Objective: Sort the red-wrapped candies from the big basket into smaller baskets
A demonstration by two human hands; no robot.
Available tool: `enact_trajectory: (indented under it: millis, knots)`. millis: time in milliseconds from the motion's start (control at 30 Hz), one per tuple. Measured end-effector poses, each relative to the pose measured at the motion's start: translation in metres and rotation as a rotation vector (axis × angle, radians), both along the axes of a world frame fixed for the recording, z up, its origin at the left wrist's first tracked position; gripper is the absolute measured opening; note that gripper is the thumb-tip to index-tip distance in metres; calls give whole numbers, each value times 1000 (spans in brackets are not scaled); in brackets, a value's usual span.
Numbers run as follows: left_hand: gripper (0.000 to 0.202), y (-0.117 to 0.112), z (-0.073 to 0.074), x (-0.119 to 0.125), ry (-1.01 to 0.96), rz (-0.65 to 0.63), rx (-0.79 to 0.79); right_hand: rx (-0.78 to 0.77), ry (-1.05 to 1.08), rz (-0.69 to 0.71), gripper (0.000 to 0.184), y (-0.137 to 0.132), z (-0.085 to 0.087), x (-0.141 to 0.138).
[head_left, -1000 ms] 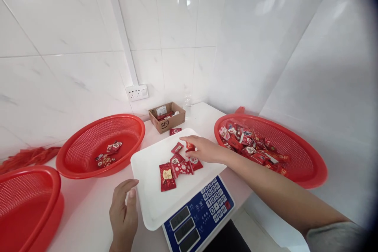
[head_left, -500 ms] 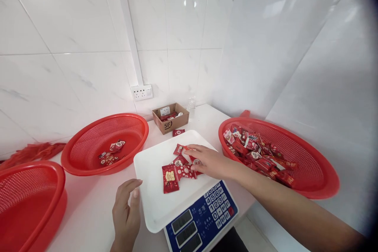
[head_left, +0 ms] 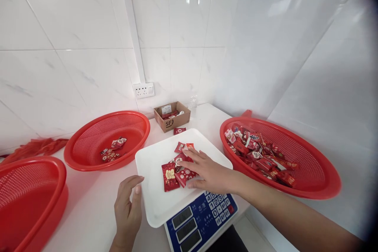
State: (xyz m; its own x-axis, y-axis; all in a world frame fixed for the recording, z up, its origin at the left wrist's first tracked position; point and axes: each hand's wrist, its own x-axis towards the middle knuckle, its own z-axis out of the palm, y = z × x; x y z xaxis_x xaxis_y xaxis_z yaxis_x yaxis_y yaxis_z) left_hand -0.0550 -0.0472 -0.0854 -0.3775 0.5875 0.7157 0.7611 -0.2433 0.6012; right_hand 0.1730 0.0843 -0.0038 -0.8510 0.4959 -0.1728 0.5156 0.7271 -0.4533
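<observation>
Several small red candy packets [head_left: 170, 177] lie in a loose pile on the white tray [head_left: 155, 208] of a digital scale [head_left: 203, 220]. My right hand [head_left: 208, 171] rests over the right side of the pile, fingers spread and touching the packets, partly hiding them. One packet with a gold figure lies flat at the pile's left. A small orange-red packet [head_left: 190, 145] shows just beyond my right fingertips. My left hand [head_left: 128, 204] is at the tray's left edge, fingers apart and loosely bent, with nothing in it.
A red basket [head_left: 326, 169] full of packets stands at right. Another red basket [head_left: 85, 145] with a few packets and a third red basket [head_left: 35, 220] are at left. A cardboard box [head_left: 178, 120] sits behind the tray, a loose packet [head_left: 179, 130] before it. Red netting [head_left: 32, 151] lies far left.
My right hand has opened out, its fingers now spread over the pile. The packets under it have shifted slightly, and an orange-red one shows beyond the fingers. My left hand has barely moved.
</observation>
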Motion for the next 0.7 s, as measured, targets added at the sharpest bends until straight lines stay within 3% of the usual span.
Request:
enact_trajectory:
  millis: [300,700]
  knots:
    - [20,-1,-5,-3,3,5,-15,-5,-67,84,67,0,-5,-20]
    - [20,1,-4,-3,8,1,9,131,-114,-65,85,-5,-7,-42]
